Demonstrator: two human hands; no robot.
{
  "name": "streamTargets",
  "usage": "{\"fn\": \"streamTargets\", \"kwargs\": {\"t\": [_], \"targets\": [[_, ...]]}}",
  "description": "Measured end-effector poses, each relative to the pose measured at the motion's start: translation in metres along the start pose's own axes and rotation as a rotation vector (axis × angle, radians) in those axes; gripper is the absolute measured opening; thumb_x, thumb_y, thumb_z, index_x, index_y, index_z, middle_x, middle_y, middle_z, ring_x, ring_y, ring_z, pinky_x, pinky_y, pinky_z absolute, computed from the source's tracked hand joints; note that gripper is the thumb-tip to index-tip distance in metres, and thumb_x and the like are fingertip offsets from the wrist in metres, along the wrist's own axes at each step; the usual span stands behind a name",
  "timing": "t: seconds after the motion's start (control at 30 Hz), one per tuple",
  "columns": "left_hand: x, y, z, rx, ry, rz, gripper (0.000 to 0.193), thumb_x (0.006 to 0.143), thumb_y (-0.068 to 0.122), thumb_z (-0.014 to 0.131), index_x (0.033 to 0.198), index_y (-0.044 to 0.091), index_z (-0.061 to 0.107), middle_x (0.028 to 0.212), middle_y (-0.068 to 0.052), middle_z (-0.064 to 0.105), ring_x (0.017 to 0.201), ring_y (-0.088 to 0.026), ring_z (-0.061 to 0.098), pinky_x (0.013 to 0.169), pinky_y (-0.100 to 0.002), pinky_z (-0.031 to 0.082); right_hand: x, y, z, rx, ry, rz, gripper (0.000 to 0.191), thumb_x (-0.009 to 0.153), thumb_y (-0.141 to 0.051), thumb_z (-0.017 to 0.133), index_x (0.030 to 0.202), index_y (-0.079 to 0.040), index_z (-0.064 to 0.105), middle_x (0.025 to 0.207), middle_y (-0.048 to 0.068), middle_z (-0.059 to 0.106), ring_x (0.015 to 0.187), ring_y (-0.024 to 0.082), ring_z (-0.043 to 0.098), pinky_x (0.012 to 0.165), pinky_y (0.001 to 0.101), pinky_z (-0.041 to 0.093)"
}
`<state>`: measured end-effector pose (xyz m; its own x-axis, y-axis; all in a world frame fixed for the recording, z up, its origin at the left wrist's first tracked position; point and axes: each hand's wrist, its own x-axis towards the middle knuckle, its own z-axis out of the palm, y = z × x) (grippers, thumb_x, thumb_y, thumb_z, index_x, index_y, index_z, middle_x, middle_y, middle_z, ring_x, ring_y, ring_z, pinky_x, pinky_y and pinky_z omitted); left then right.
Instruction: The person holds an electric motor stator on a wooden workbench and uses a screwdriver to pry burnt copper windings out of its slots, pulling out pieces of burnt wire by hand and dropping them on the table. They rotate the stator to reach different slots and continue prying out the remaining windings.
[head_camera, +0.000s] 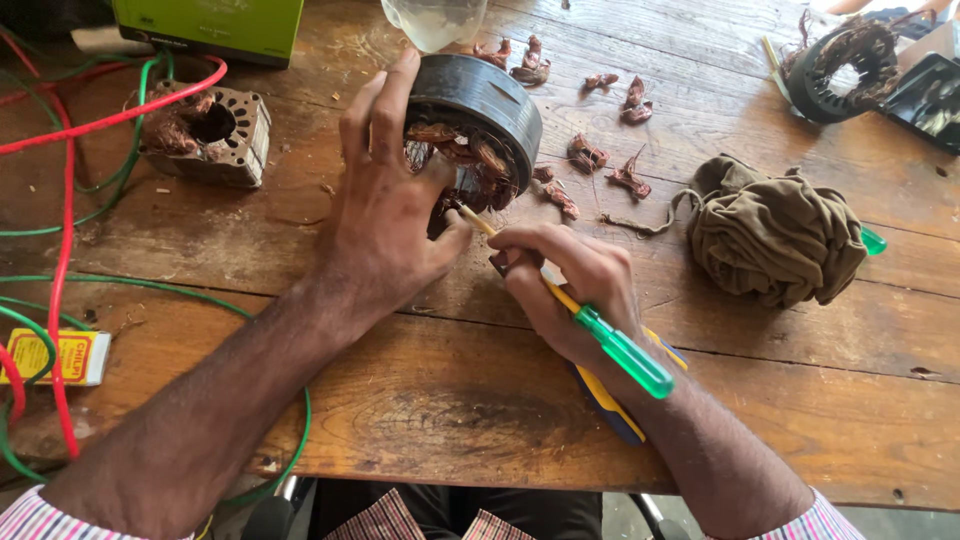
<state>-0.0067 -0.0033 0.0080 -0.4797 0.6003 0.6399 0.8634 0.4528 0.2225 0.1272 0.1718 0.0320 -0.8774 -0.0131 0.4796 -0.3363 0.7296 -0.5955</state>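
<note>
My left hand (385, 205) grips a round black motor stator (490, 105) tilted on its edge on the wooden table (450, 410), fingers over its rim, thumb near the copper windings (460, 150) inside. My right hand (570, 285) holds a screwdriver with a clear green handle (625, 355); its thin shaft points up-left and the tip touches the windings by my left thumb. A blue and yellow tool (605, 400) lies under my right wrist.
Bits of torn copper winding (600, 165) lie scattered behind the stator. An olive cloth (775, 235) sits at right, a second squarish stator (210, 135) at left, red and green wires (65, 230) along the left edge, a green box (215, 25) and another stator (840, 65) at the back.
</note>
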Motion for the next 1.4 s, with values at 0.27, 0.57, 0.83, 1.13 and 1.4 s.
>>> {"fn": "streamTargets", "kwargs": {"t": [0.27,0.57,0.83,1.13,1.4], "targets": [[-0.001,0.0,0.003,-0.022,-0.008,-0.017,0.057,0.08,0.031,0.088,0.127,0.002,0.074,0.162,-0.022,0.006,0.149,-0.046,0.012,0.125,-0.058,0.034,0.002,0.001,0.008,-0.272,-0.084,-0.256,0.042,0.086,-0.001,0.072,0.128,-0.004,0.066,0.101,0.011,0.069,0.09,0.024,0.07,0.078,0.0384,0.059],[-0.003,0.004,-0.001,-0.03,-0.061,-0.081,0.052,0.086,0.035,0.087,0.113,-0.007,0.074,0.163,-0.026,0.002,0.15,-0.048,0.011,0.121,-0.057,0.038,-0.005,0.005,0.012,-0.356,-0.069,-0.253,0.047,0.088,-0.002,0.073,0.134,-0.005,0.062,0.116,0.012,0.067,0.103,0.026,0.07,0.086,0.0398,0.061],[-0.002,0.005,0.007,0.024,-0.003,-0.04,0.053,0.089,0.035,0.084,0.115,-0.01,0.073,0.164,-0.022,0.007,0.151,-0.044,0.015,0.12,-0.051,0.045,-0.002,-0.002,0.018,-0.386,-0.108,-0.208,0.048,0.089,0.005,0.068,0.134,-0.007,0.064,0.118,0.014,0.068,0.102,0.027,0.069,0.083,0.0384,0.062],[-0.004,0.003,0.004,0.024,-0.025,-0.038,0.059,0.091,0.043,0.083,0.119,-0.008,0.073,0.164,-0.023,0.004,0.152,-0.045,0.015,0.118,-0.054,0.045,-0.002,0.002,0.011,-0.244,-0.059,-0.061,0.035,0.093,0.004,0.066,0.127,-0.006,0.066,0.108,0.008,0.069,0.095,0.021,0.072,0.08,0.038,0.062],[-0.004,0.004,0.006,0.039,-0.001,-0.03,0.049,0.095,0.041,0.076,0.117,-0.004,0.075,0.166,-0.02,0.004,0.155,-0.044,0.013,0.124,-0.054,0.042,0.002,-0.003,0.01,-0.28,-0.014,-0.321,0.044,0.09,0.0,0.073,0.133,-0.006,0.063,0.123,0.018,0.063,0.109,0.031,0.069,0.088,0.0395,0.061]]}}
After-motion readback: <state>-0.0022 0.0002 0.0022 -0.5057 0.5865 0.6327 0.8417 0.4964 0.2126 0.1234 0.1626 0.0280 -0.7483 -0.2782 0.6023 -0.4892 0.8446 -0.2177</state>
